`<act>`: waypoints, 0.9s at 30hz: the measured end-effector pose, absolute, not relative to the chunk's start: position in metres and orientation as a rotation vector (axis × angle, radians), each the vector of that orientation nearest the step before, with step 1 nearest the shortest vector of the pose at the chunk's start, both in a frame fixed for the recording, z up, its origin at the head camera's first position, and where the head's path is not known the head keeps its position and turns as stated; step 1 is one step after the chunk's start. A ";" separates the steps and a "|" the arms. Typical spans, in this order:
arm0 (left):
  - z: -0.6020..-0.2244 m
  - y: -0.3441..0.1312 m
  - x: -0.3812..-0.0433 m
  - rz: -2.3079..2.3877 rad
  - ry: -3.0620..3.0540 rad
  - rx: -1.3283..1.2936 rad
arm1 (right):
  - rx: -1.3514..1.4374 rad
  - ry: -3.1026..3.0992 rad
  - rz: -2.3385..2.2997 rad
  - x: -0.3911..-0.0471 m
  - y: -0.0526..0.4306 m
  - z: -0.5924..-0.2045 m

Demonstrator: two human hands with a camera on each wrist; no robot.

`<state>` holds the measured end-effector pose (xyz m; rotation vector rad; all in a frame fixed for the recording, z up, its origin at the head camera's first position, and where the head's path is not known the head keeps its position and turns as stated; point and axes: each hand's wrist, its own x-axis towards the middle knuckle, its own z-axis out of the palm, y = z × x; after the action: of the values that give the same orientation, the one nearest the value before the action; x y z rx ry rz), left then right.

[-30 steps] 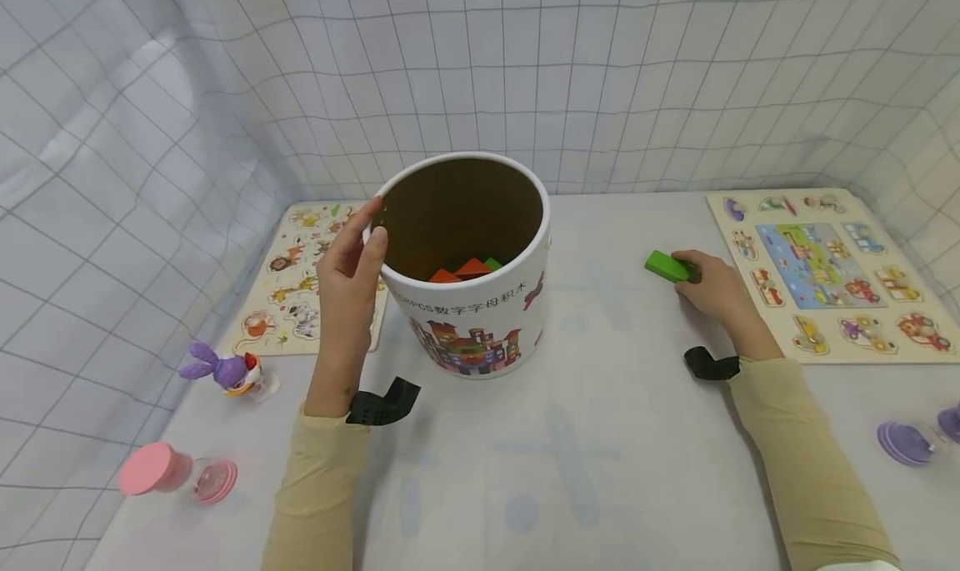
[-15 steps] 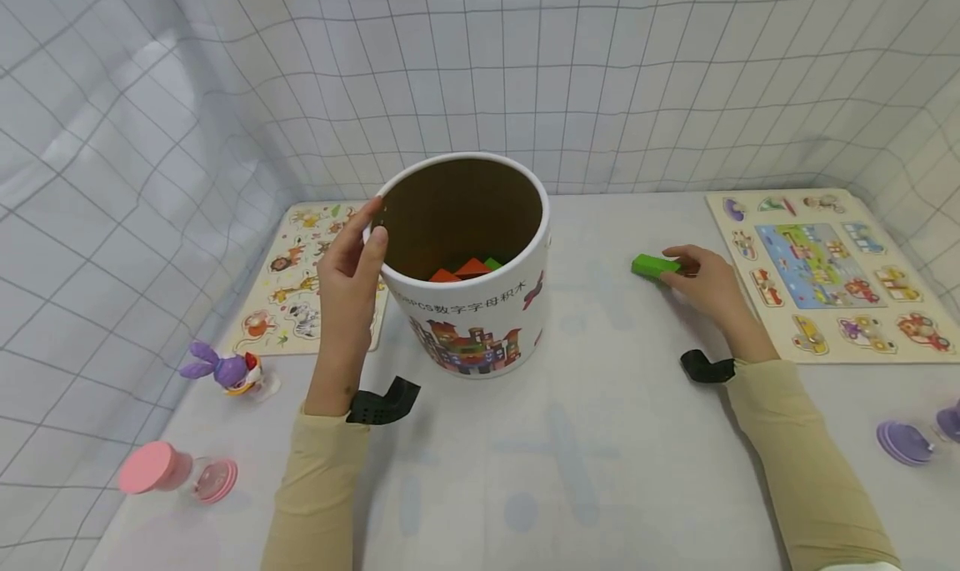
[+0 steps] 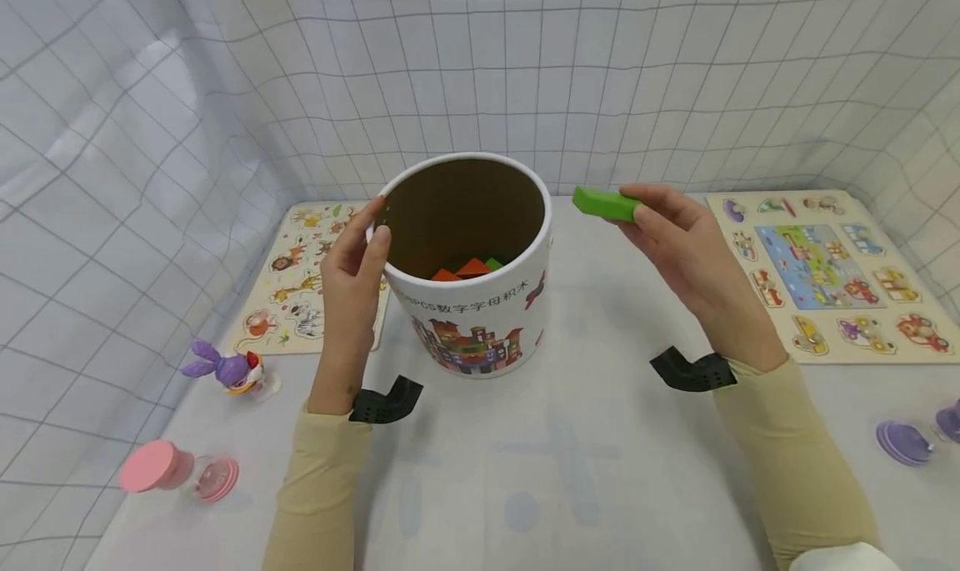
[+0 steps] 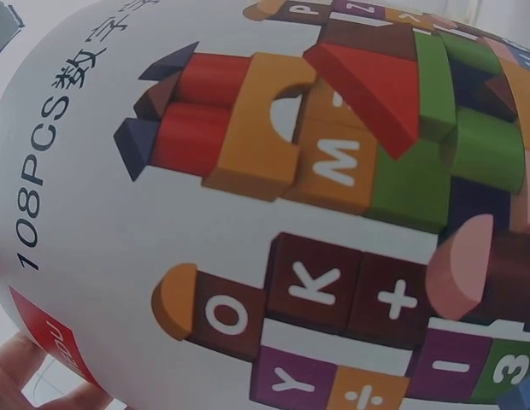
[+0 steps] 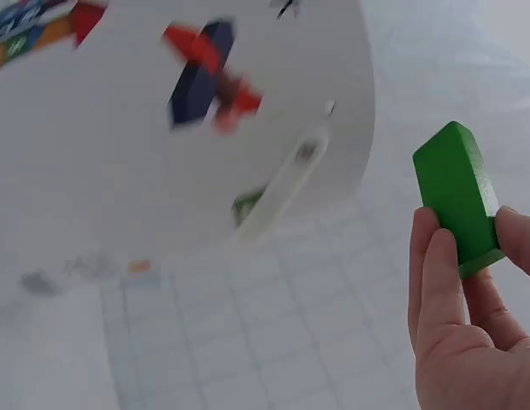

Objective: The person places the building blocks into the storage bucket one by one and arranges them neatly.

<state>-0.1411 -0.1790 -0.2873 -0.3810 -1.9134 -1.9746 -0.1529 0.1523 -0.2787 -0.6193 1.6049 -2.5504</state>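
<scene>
A white printed bucket (image 3: 480,321) stands upright on the table, with red and green blocks (image 3: 474,268) at its bottom. My left hand (image 3: 351,279) holds the left side of its rim; in the left wrist view only some fingers (image 4: 30,376) show beside the printed wall. To the right of the bucket, at about rim height, my right hand (image 3: 682,246) pinches a green block (image 3: 606,204) by one end. The right wrist view shows that green block (image 5: 457,192) between the thumb and fingers, apart from the bucket wall.
Wooden puzzle boards lie at left (image 3: 288,283) and right (image 3: 825,271). A purple rabbit toy (image 3: 228,369), a pink stamp-like toy (image 3: 156,468) and its lid-like piece (image 3: 216,479) are at left. Purple round pieces (image 3: 905,442) lie at right. A gridded curtain (image 3: 510,79) rises behind the table.
My right hand has lifted the green block off the table and carried it up and left toward the bucket. The left hand has stayed at the rim.
</scene>
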 end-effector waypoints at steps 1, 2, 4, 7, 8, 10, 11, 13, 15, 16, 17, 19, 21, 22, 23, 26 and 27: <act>-0.288 -0.179 -0.142 -1.976 -1.912 -0.383 | -0.655 1.521 -2.561 -0.152 0.143 -0.269; -0.288 -0.179 -0.142 -1.976 -1.906 -0.384 | -0.681 1.494 -2.539 -0.153 0.135 -0.260; -0.289 -0.178 -0.143 -1.973 -1.896 -0.390 | -0.687 1.494 -2.467 -0.155 0.118 -0.245; -0.291 -0.178 -0.145 -1.968 -1.894 -0.384 | -0.683 1.635 -2.281 -0.164 0.096 -0.231; -0.291 -0.178 -0.145 -1.967 -1.893 -0.383 | -0.685 1.704 -2.203 -0.167 0.090 -0.228; -0.291 -0.178 -0.145 -1.965 -1.901 -0.377 | -0.702 1.852 -2.037 -0.174 0.080 -0.223; -0.291 -0.178 -0.145 -1.967 -1.904 -0.373 | -0.710 1.936 -1.946 -0.178 0.076 -0.220; -0.291 -0.179 -0.145 -1.961 -1.916 -0.366 | -0.737 2.079 -1.778 -0.185 0.070 -0.216; -0.291 -0.179 -0.145 -1.959 -1.920 -0.364 | -0.762 2.193 -1.646 -0.191 0.063 -0.212; -0.291 -0.180 -0.145 -1.956 -1.922 -0.362 | -0.772 2.233 -1.593 -0.193 0.060 -0.210; -0.291 -0.180 -0.145 -1.956 -1.922 -0.360 | -0.784 2.275 -1.539 -0.196 0.056 -0.209; -0.291 -0.180 -0.145 -1.955 -1.923 -0.357 | -0.811 2.325 -1.475 -0.198 0.050 -0.207; -0.291 -0.179 -0.145 -1.967 -1.912 -0.362 | -0.824 2.339 -1.480 -0.199 0.046 -0.207; -0.291 -0.179 -0.145 -1.967 -1.912 -0.362 | -0.835 2.330 -1.512 -0.198 0.046 -0.209; -0.292 -0.179 -0.146 -1.970 -1.909 -0.365 | -0.847 2.309 -1.566 -0.196 0.047 -0.210; -0.293 -0.178 -0.147 -1.973 -1.900 -0.371 | -0.856 2.233 -1.771 -0.185 0.056 -0.218; -0.293 -0.178 -0.147 -1.967 -1.902 -0.371 | -0.859 2.209 -1.844 -0.181 0.061 -0.221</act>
<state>-0.1471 -0.1784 -0.2928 -0.3712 -1.9022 -1.9674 -0.1805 0.0608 -0.2211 -0.8593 2.2089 -1.8440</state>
